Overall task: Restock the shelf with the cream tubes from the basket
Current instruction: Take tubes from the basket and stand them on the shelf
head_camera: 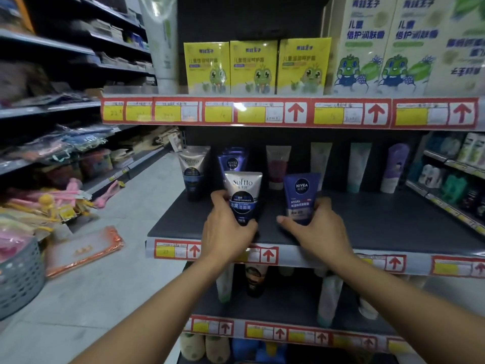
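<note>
1. Shop aisle, pale tiled floor (126,279); dark shelf (380,222) at chest height, red-and-yellow price strip (267,254) along its front edge.
2. Silver Softto tube (242,197): upright, cap down, on the shelf near the front edge; gripped low by left hand (227,229), fingers curled round its left side, thumb across the base.
3. Blue Nivea tube (301,197): upright, cap down, just right of the silver one, apart from it; held at the base by right hand (319,227), thumb in front, fingers curled behind.
4. Back row, same shelf: second Softto tube (193,170), second Nivea tube (232,161), then pale, green and purple tubes (396,166) standing well apart.
5. Upper shelf: three yellow cartons (253,67), taller white cartons (385,46) to the right.
6. Lower shelf: more tubes, partly hidden.
7. Far left, on the floor: grey plastic basket (18,279), contents unclear; orange packet (84,252) beside it.
</note>
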Motion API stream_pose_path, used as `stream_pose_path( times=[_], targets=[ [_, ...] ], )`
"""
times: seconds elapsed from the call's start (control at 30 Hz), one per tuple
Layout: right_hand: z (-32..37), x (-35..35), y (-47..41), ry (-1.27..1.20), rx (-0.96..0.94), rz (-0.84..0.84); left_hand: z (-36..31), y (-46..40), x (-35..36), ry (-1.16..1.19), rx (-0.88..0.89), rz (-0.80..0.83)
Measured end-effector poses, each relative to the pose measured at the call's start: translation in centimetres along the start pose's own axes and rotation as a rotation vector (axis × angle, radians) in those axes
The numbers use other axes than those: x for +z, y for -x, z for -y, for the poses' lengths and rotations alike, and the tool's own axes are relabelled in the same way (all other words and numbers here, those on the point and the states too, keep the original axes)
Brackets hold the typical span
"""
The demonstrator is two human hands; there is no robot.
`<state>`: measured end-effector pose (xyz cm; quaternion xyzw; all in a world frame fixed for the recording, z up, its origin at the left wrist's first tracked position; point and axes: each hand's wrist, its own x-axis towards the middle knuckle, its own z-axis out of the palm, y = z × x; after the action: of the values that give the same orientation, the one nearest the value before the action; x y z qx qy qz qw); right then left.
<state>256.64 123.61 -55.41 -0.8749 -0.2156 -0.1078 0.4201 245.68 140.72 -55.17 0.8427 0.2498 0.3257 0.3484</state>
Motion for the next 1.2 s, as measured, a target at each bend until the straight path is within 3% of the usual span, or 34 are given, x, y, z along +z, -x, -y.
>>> stream_pose_path(
  times=[0.17, 0.73, 1.2],
  targets=[
    [-0.7, -0.3, 0.0, 0.052, -0.023, 0.082, 0.3, 0.3, 0.4, -0.034, 0.006, -0.078],
    [7.0, 7.7, -2.4, 0.058, -0.028, 0.181, 4.6, -4.9, -6.4, -0.219, -0.194, 0.011],
    [9.0, 11.2, -5.6, 0.047, -0.019, 0.188, 7.2, -8.9, -6.6, -0.141, -0.224, 0.023]
  ],
)
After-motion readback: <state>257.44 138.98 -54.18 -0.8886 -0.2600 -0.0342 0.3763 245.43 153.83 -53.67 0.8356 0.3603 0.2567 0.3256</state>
